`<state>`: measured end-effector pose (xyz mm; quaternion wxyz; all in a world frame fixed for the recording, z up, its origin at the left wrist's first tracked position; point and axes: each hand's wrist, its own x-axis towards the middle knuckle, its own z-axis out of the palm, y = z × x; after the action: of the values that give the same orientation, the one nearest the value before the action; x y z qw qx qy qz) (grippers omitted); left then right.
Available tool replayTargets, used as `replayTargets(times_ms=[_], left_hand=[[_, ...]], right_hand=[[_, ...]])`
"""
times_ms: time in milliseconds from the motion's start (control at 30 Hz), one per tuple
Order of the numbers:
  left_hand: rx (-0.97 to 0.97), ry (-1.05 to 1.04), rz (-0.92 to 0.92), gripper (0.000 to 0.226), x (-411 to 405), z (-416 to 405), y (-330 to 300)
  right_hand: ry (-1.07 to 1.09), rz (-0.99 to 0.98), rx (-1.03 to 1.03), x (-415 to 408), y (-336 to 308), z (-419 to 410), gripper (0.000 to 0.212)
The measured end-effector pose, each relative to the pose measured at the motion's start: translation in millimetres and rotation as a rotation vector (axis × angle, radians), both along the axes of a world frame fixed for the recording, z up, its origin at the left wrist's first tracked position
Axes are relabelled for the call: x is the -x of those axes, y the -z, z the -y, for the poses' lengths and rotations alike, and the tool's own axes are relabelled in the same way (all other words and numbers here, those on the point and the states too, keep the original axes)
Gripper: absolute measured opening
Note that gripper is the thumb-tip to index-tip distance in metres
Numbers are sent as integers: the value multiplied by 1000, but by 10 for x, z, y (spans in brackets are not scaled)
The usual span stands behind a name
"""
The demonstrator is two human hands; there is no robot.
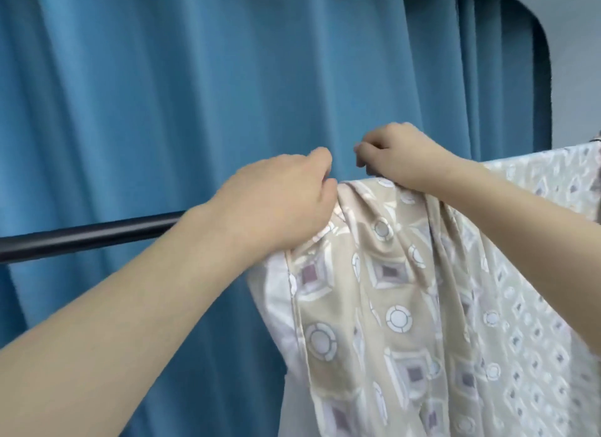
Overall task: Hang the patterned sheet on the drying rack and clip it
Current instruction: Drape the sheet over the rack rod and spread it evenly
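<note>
The patterned sheet [422, 290], beige with white circles and grey squares, hangs over the dark rail of the drying rack [84, 238] on the right half of the view. My left hand [279, 202] grips the sheet's bunched left edge at the rail, fingers curled into the cloth. My right hand [396, 153] sits on top of the rail a little further right, fingers curled over the sheet's top fold. No clip is visible in either hand; the fingertips are hidden behind the cloth.
A blue curtain [195, 94] hangs close behind the rack across most of the view. A pale wall [579, 62] shows at the right. The rail's left stretch is bare.
</note>
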<state>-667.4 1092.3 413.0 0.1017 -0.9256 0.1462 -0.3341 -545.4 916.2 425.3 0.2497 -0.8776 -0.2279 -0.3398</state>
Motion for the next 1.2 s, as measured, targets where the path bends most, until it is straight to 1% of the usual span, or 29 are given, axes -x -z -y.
replayTargets(times_ms=[67,100,167,233,267,333,367,433,467,500,600,667,733,767,800,833,867,900,933,1000,1033,1100,1167,1200], left_hand=[[-158,140,205,32,251,-153,204],[-219,202,236,38,370,-222,299],[-330,233,173,57,522,-371,476],[-478,205,163,77,583,-494,647],[-542,189,186,82,572,-550,707],[-627,142,260,78,485,-613,740],[-654,121,301,69,425,-620,735],[-659,119,386,40,342,-609,714],[-664,116,422,32,322,-619,696],[-669,123,449,30,296,-624,671],[-663,147,495,34,259,-628,586],[-642,219,454,37,301,-645,612],[-698,255,329,60,428,-666,771],[-735,222,273,72,498,-675,864],[-781,163,238,78,541,-684,945],[-822,103,245,77,550,-697,1009],[-841,46,287,67,536,-716,1035],[-835,-8,338,54,519,-744,1010],[-810,-42,395,46,505,-784,938],[-721,-35,589,42,509,-890,730],[-667,-43,677,36,539,-964,579],[-539,-118,784,22,614,-1157,204],[-432,-296,825,11,695,-1412,-197],[-380,-433,799,7,718,-1561,-375]], right_hand=[[-65,157,-74,252,190,11,28],[-107,191,-57,364,286,15,27],[-200,215,27,544,441,3,31],[-318,263,57,610,537,11,34],[-358,301,58,605,560,13,34],[-368,370,66,578,589,-25,36],[-360,391,65,556,605,-49,36],[-342,403,39,521,622,-89,35],[-324,399,19,520,628,-112,33],[-307,378,-9,517,625,-130,29],[-254,333,-88,546,577,-226,20],[-255,321,-88,559,514,-337,17],[-270,288,-104,570,422,-446,17],[-282,274,-124,578,358,-498,18],[-296,261,-149,588,281,-550,18],[-312,251,-171,599,195,-607,17],[-327,242,-187,610,101,-673,17],[-334,232,-199,614,-1,-748,17],[-338,222,-213,609,-107,-826,17],[-351,207,-262,573,-322,-1001,19],[-359,201,-294,552,-437,-1101,20],[-374,183,-367,489,-675,-1318,20],[-380,150,-436,433,-916,-1597,19],[-381,138,-465,412,-1017,-1758,19]])
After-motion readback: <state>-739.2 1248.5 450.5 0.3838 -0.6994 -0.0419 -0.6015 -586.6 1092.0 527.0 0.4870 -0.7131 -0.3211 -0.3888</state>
